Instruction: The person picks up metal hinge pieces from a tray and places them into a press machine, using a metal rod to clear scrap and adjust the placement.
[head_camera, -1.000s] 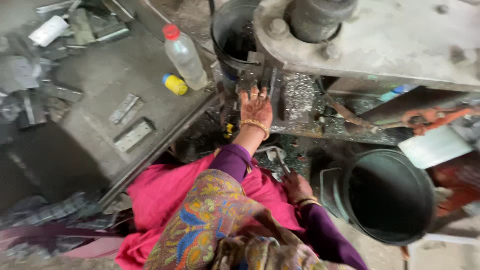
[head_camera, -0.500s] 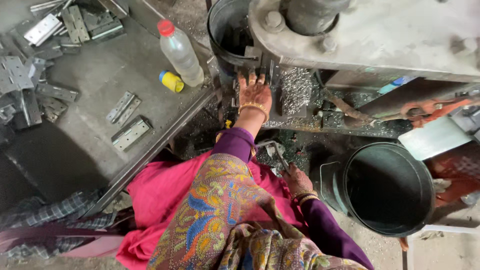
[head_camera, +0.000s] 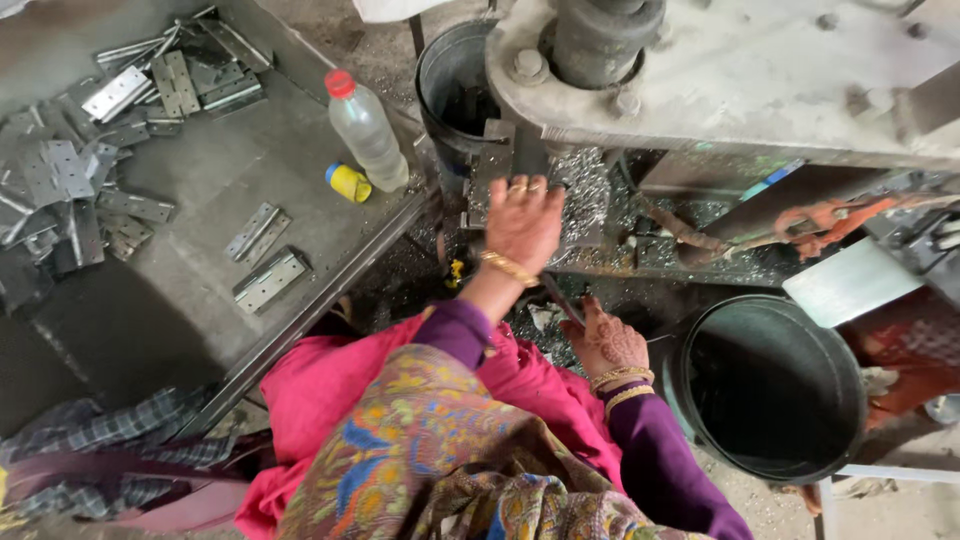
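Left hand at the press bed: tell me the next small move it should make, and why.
Probably draw the left hand back toward the body, away from the press head. Its fingers lie flat on the bed, which is strewn with metal chips, directly below the ram. The right hand sits low beside the dark bucket; whether it holds anything is unclear.

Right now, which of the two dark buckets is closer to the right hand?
The big round bucket at lower right, just beside the right hand. The other bucket stands at the top, beyond the left hand, partly behind the grey machine.
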